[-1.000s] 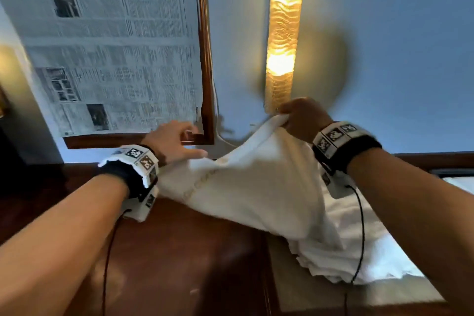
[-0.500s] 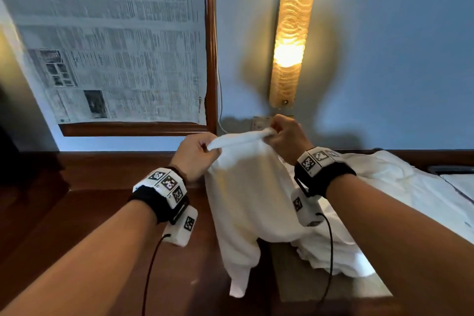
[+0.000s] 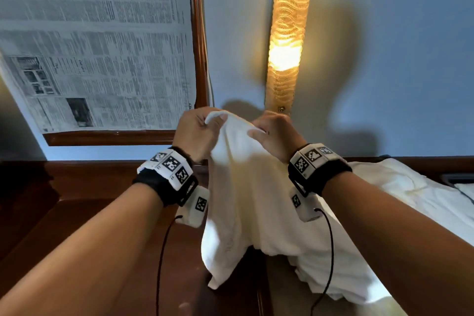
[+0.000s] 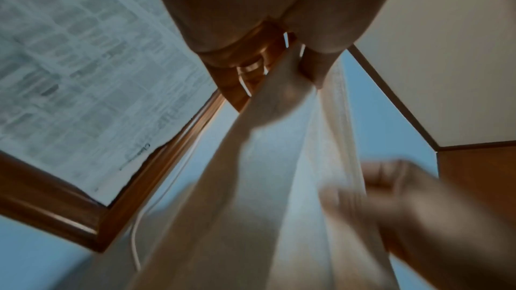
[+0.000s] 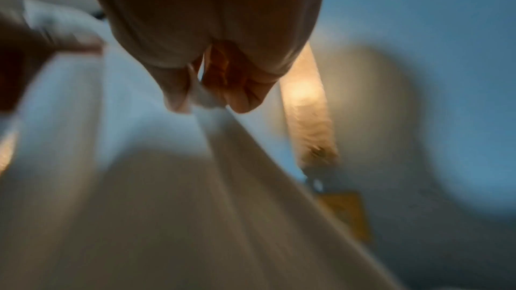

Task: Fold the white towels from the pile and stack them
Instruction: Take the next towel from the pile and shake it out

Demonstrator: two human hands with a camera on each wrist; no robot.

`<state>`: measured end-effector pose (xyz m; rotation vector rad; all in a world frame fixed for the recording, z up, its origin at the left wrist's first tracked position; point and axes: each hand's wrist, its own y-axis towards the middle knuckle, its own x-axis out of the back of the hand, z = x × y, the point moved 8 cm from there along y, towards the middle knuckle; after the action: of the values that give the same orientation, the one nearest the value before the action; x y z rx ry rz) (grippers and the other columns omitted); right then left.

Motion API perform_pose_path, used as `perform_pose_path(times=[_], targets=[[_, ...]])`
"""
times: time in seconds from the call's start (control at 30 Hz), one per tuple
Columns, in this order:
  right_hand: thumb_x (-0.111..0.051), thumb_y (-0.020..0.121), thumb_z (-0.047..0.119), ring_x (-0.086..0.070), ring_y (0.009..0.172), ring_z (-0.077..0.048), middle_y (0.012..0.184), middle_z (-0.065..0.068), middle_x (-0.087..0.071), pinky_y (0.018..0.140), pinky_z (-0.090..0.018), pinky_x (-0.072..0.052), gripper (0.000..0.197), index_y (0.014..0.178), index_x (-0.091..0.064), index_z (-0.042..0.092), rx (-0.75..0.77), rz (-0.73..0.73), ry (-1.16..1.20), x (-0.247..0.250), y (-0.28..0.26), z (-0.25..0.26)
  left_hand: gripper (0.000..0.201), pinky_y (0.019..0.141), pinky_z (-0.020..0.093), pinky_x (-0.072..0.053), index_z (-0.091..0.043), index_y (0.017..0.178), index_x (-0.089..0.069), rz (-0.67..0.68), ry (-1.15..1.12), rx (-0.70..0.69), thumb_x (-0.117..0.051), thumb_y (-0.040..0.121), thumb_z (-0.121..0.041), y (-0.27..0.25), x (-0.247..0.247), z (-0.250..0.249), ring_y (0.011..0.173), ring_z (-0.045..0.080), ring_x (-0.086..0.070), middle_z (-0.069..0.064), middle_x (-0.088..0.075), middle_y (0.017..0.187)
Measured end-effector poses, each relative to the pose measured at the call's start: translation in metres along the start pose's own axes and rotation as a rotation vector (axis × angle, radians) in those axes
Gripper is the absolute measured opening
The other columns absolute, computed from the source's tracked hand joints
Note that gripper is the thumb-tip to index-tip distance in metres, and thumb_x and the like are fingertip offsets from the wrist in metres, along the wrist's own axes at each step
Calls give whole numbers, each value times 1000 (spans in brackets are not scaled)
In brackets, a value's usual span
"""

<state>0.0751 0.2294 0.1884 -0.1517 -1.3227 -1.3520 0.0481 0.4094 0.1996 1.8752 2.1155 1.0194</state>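
Both hands up at centre frame: the left hand (image 3: 197, 133) pinches the top edge of a white towel (image 3: 246, 200), the right hand (image 3: 275, 133) pinches it just beside (fingers curled tight). It hangs over the pile (image 3: 384, 202) at right. Opening-out step, I'd say; next, slide the hands apart to find the corners.

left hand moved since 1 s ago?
Yes. The left hand has gone right and up, from below the newspaper frame's corner toward the wall lamp, now pinching the white towel close to the right hand.
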Motion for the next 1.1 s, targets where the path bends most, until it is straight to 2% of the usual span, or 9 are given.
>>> perform_pose_path(times=[0.2, 0.4, 0.5, 0.53, 0.57, 0.73, 0.83, 1.03, 1.1], targets=[[-57, 96, 24, -65, 100, -33, 102, -17, -70, 70, -28, -37, 22, 93, -73, 9, -514, 490, -346, -45, -100, -166, 32, 59, 21, -44, -29, 66, -64, -145, 165, 40, -64, 98, -23, 18, 55, 15, 54, -5, -54, -10, -62, 63], [-58, 74, 20, -68, 91, -30, 94, -11, -75, 79, -37, -52, 26, 92, -76, 16, -443, 13, 11, 10, -73, -128, 22, 81, 35, -47, -18, 87, -75, 78, -51, 83, -60, 100, -28, 3, 17, 27, 84, 15, -64, 11, -73, 87], [-58, 71, 6, -66, 80, -20, 85, -7, -75, 75, -30, -51, 28, 91, -78, 12, -183, -161, 116, 35, -31, -40, 29, 80, 16, -46, -16, 82, -71, 308, -109, 8, -52, 104, -21, -12, -41, 3, 102, -1, -67, -8, -76, 96], [-59, 72, 7, -61, 72, -15, 75, -5, -71, 68, -27, -47, 23, 85, -77, 11, -137, -195, 113, 43, -22, -16, 34, 70, 14, -42, -19, 74, -64, 343, -120, 4, -50, 105, -23, -19, -55, -5, 75, -2, -21, -5, -33, 99], [-59, 73, 8, -55, 66, -14, 67, -2, -64, 64, -25, -40, 16, 79, -74, 10, -108, -220, 91, 51, -17, 3, 34, 64, 17, -39, -24, 73, -60, 353, -128, -7, -49, 105, -28, -23, -64, -11, 54, -9, -40, -30, -41, 57], [-67, 85, 31, -51, 62, -26, 68, -5, -61, 59, -29, -39, 19, 79, -65, 13, -84, -151, -106, 57, -41, 44, 26, 78, 30, -51, -23, 97, -68, 270, -218, -100, -46, 104, -35, -23, -42, -21, 85, 10, -66, -7, -70, 88], [-57, 90, 36, -60, 64, -31, 67, -3, -62, 58, -30, -38, 25, 75, -61, 18, -67, -88, -239, 35, -83, 45, 24, 76, 28, -51, -23, 90, -67, 276, -310, -94, -49, 105, -21, -32, -14, -28, 78, 3, -63, -12, -71, 79], [-54, 91, 41, -63, 87, -38, 79, -12, -66, 68, -34, -39, 35, 80, -69, 11, -770, -230, -154, 42, -206, -38, 27, 78, 15, -47, -27, 89, -67, 322, -423, -41, -47, 106, -20, -64, 46, -34, 79, -8, -62, -21, -71, 77], [-54, 89, 34, -62, 89, -37, 83, -15, -67, 70, -33, -38, 32, 82, -69, 6, -793, -325, -119, 49, -213, -22, 29, 74, 16, -50, -24, 88, -68, 391, -464, -20, -45, 106, -20, -81, 49, -36, 78, -3, -65, -15, -72, 77]])
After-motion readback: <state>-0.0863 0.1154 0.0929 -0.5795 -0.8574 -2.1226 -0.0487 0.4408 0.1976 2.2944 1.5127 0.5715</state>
